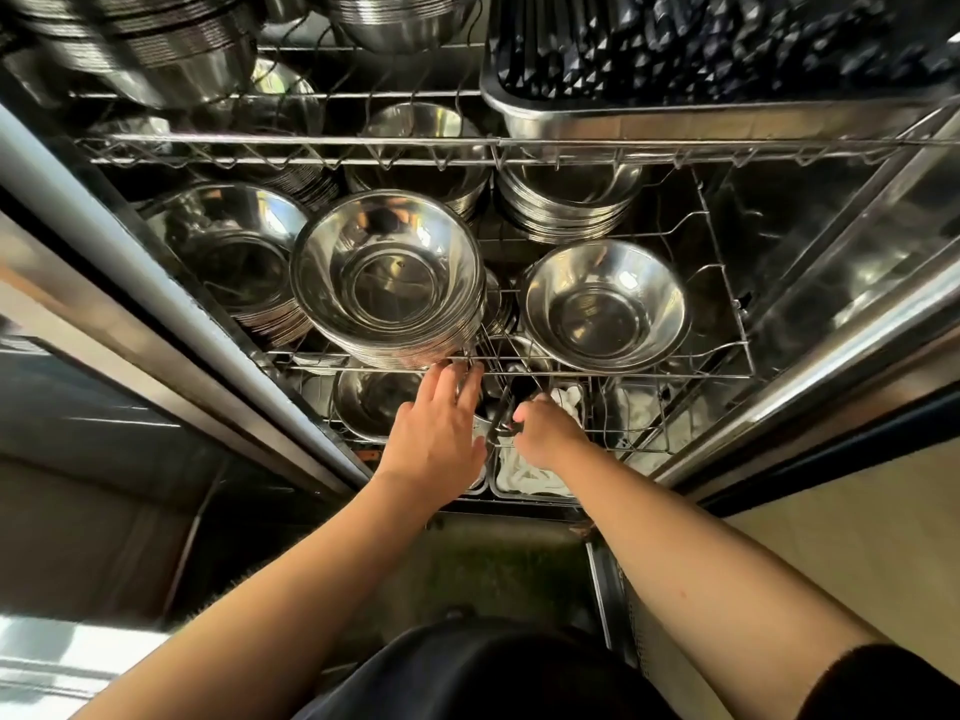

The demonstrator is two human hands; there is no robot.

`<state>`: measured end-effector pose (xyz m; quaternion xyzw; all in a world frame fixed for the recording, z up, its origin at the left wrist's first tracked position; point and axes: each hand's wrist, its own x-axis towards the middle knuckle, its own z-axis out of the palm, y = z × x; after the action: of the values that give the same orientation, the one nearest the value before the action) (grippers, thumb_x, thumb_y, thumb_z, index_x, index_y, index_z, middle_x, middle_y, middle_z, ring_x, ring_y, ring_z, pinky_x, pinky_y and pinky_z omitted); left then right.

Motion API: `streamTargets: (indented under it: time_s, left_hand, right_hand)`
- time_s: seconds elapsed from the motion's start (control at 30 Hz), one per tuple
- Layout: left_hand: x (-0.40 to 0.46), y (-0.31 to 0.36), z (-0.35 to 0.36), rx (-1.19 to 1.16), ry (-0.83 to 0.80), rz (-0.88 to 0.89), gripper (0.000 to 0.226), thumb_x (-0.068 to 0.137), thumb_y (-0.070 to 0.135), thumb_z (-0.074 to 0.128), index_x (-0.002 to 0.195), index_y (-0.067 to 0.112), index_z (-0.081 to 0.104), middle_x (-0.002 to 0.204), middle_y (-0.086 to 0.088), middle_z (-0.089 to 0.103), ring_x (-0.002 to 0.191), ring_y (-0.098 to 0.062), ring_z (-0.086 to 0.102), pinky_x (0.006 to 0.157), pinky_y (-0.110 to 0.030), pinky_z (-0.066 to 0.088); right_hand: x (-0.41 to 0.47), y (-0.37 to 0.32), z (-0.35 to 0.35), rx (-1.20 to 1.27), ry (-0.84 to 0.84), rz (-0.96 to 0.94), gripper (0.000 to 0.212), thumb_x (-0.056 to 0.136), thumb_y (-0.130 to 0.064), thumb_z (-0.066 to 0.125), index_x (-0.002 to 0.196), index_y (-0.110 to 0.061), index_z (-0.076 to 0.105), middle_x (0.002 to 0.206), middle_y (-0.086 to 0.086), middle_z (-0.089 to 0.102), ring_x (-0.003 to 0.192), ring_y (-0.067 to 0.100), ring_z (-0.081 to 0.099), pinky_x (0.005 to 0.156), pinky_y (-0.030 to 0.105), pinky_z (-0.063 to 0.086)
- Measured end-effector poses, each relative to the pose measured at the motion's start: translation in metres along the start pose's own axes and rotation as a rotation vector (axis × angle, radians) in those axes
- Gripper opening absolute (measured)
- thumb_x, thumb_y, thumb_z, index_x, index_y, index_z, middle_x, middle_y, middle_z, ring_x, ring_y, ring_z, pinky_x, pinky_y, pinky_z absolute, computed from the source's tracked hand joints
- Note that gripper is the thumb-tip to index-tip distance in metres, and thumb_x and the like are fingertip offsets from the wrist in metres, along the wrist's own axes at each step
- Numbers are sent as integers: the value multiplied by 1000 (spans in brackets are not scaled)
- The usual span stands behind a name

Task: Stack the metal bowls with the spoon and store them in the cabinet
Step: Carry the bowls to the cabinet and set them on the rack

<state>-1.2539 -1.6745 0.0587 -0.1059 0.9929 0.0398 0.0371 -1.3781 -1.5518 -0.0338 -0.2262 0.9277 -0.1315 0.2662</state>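
A tall stack of metal bowls (387, 283) stands at the front of the cabinet's middle wire shelf (675, 374). To its right sits another metal bowl (605, 304). My left hand (436, 428) is open, its fingertips touching the shelf's front wire just under the tall stack. My right hand (545, 428) is closed around a thin dark metal handle (501, 413) that looks like the spoon; its bowl end is hidden. Both hands are below the middle shelf, in front of the lower shelf.
More bowl stacks fill the left (234, 252) and back (571, 200) of the shelf. A bowl (374, 402) and a tray of white cloths (524, 475) lie on the lower shelf. A metal tray of dark utensils (675, 44) sits above. Steel cabinet frames (156, 283) flank the opening.
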Motion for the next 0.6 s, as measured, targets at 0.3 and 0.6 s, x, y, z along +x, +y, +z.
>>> streamTargets:
  time_s: [0.3, 0.6]
  left_hand:
    - [2, -2, -14, 46, -12, 46, 85, 94, 55, 49, 159, 14, 15, 156, -9, 31, 147, -27, 25, 103, -45, 49]
    - [24, 30, -47, -190, 167, 257, 72, 93, 47, 56, 153, 14, 34, 146, -9, 48, 134, -28, 44, 109, -40, 42]
  right_hand:
    - [-67, 5, -26, -232, 53, -168, 51, 94, -17, 59, 144, -18, 50, 151, 9, 41, 117, 28, 61, 94, 45, 55]
    - [-129, 21, -109, -160, 576, -293, 32, 94, -41, 60, 117, -19, 68, 110, -4, 66, 105, 15, 60, 78, 30, 53]
